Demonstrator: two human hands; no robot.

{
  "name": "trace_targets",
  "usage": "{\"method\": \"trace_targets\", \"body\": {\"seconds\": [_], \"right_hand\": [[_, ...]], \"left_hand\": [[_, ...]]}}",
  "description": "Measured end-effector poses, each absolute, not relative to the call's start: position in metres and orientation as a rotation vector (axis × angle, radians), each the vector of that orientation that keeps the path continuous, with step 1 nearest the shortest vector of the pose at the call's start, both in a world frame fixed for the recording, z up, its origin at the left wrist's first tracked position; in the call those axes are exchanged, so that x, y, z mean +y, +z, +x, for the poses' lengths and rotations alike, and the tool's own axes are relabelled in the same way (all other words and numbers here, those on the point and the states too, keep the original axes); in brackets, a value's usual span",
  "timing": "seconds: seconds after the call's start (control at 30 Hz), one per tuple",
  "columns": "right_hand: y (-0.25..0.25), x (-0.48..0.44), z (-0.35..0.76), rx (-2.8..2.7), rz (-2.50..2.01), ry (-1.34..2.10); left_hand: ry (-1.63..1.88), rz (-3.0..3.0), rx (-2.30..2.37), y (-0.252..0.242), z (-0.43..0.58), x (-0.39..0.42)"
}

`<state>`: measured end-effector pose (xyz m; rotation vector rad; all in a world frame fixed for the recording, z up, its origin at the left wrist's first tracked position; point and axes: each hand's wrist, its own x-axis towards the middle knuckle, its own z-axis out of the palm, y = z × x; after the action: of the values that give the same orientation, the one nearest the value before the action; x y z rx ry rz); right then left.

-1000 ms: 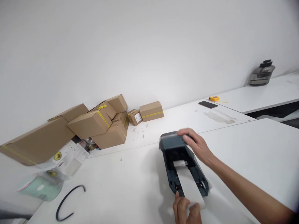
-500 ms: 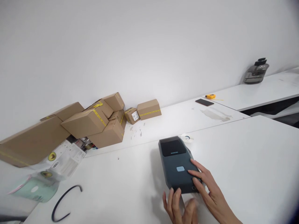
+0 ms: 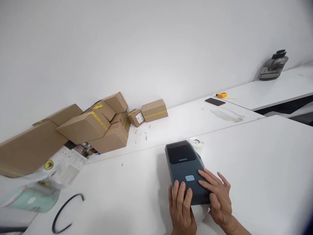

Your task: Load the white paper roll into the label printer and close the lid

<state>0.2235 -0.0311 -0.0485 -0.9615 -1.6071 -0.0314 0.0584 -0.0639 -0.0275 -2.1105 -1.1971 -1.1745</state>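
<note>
A dark blue-grey device with a black glossy panel and a light blue button lies on the white table. My left hand rests with spread fingertips on its near left part, below the button. Over the near right part and side of the device lies my right hand, its fingers apart and pointing to the upper left. Just beyond the device's far right corner is a white roll. Part of something pale shows under the hands at the near edge, too hidden to make out.
Cardboard boxes are piled at the back left, beside packets and a mint-green pouch. A black curved strip lies front left. A phone, yellow tape measure and dark bottle stand farther back right.
My left hand has moved up onto the device's top face. My right hand has shifted, with its thumb drawn in near the device's near right corner. The view has moved slightly.
</note>
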Motion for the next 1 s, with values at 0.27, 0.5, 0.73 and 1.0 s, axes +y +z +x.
{"method": "trace_targets", "body": {"seconds": [0.27,0.5,0.73,1.0], "right_hand": [[-0.044,-0.04,0.239,-1.769,-0.991,-0.01],[-0.041,-0.047,0.241,-1.738,-1.023,0.05],[-0.029,-0.045,0.238,-1.7,-1.043,0.016],[0.002,-0.038,0.231,-1.994,-1.152,-0.132]], "left_hand": [[-1.266,-2.003,-1.328,-0.034,0.074,-0.084],[-1.423,-1.847,-1.501,-0.036,0.104,-0.103],[-1.496,-1.909,-1.407,-0.032,0.102,-0.097],[-1.802,-1.798,-1.541,-0.04,0.093,-0.107]]}}
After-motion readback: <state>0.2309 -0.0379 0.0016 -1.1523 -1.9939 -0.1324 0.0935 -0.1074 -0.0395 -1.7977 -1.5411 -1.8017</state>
